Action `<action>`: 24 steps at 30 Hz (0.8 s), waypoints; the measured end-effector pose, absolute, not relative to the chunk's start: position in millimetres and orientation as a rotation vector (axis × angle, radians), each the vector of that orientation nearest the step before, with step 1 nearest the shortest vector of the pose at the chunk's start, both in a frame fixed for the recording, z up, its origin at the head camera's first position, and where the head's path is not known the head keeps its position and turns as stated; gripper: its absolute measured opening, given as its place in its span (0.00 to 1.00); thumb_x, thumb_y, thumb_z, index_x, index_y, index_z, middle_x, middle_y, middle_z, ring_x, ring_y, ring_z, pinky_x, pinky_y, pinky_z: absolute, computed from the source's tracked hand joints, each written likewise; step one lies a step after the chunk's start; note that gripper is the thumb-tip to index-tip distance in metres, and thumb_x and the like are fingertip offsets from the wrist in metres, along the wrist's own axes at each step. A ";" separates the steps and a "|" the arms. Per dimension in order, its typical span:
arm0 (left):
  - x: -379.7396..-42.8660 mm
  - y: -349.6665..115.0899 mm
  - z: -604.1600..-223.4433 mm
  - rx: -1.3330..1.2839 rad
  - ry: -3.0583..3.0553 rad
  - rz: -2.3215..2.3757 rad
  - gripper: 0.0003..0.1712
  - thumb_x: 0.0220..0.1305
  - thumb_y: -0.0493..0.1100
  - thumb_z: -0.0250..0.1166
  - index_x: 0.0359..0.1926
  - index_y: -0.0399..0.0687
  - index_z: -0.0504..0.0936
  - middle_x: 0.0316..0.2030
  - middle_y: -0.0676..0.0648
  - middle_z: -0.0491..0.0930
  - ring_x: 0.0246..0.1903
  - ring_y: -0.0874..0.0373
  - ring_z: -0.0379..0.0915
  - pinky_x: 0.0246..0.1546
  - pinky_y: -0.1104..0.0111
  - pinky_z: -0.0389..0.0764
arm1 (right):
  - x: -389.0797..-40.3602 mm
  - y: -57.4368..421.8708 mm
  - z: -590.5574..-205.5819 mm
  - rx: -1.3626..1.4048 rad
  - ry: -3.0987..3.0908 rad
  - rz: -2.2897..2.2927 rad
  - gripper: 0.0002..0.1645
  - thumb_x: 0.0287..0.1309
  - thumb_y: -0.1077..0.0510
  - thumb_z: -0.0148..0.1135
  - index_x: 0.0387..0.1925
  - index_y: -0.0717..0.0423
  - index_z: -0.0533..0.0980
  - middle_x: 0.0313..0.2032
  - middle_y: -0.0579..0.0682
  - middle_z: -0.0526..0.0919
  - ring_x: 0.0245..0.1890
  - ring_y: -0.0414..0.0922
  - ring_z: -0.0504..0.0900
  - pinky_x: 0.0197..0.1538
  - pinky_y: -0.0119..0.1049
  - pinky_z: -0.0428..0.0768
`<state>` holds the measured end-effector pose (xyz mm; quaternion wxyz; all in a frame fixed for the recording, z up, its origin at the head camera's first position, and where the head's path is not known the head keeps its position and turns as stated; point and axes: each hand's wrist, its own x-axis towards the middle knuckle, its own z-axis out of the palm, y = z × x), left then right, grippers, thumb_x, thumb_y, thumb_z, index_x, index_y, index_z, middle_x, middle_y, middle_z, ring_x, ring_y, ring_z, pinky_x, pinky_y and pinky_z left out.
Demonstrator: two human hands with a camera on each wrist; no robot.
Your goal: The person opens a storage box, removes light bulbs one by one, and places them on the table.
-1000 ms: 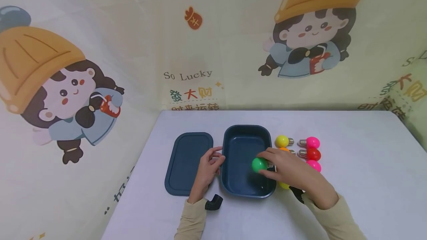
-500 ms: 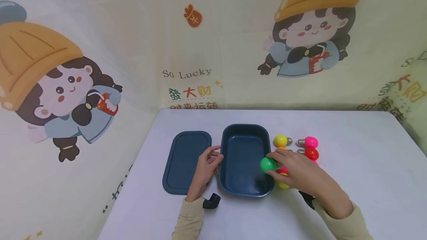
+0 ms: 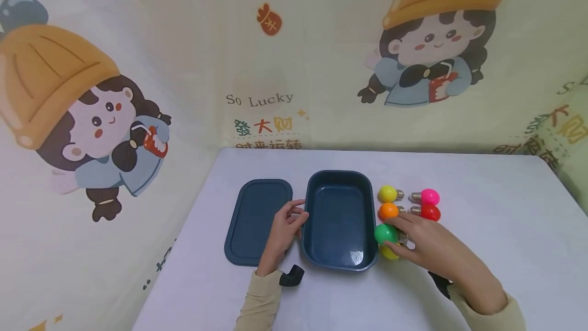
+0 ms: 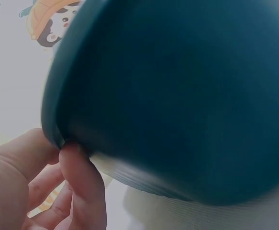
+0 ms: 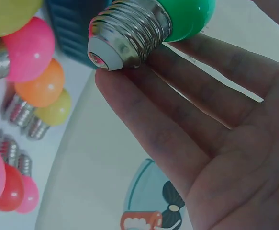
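My right hand (image 3: 432,244) holds a green light bulb (image 3: 385,234) by thumb and fingers, just past the right rim of a dark blue rectangular container (image 3: 337,218). In the right wrist view, the bulb's metal screw base (image 5: 129,36) lies across the fingertips. The container's inside shows no bulbs. At its left side my left hand (image 3: 284,231) pinches the rim; the left wrist view shows the thumb and a finger on either side of that edge. Below the green bulb, a yellow bulb (image 3: 389,253) is partly covered.
A flat dark blue lid (image 3: 257,223) lies left of the container. On the right, bulbs lie in two columns: yellow (image 3: 387,193) and orange (image 3: 388,211) nearer the container, pink (image 3: 430,196) and red (image 3: 431,212) farther right. My right hand hides others.
The right hand has carried the green bulb rightward, from over the container's inside to beyond its right rim among the other bulbs. The left hand has stayed at the left rim.
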<state>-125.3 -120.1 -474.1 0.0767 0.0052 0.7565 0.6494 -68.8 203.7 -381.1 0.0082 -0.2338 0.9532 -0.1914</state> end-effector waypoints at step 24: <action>-120.3 -116.8 -447.4 0.049 2.256 1.906 0.24 0.68 0.36 0.64 0.63 0.35 0.73 0.42 0.35 0.76 0.21 0.57 0.69 0.21 0.70 0.77 | -53.6 222.9 -409.2 -0.496 2.797 -0.607 0.29 0.46 0.42 0.77 0.48 0.51 0.83 0.36 0.40 0.81 0.35 0.37 0.76 0.36 0.34 0.82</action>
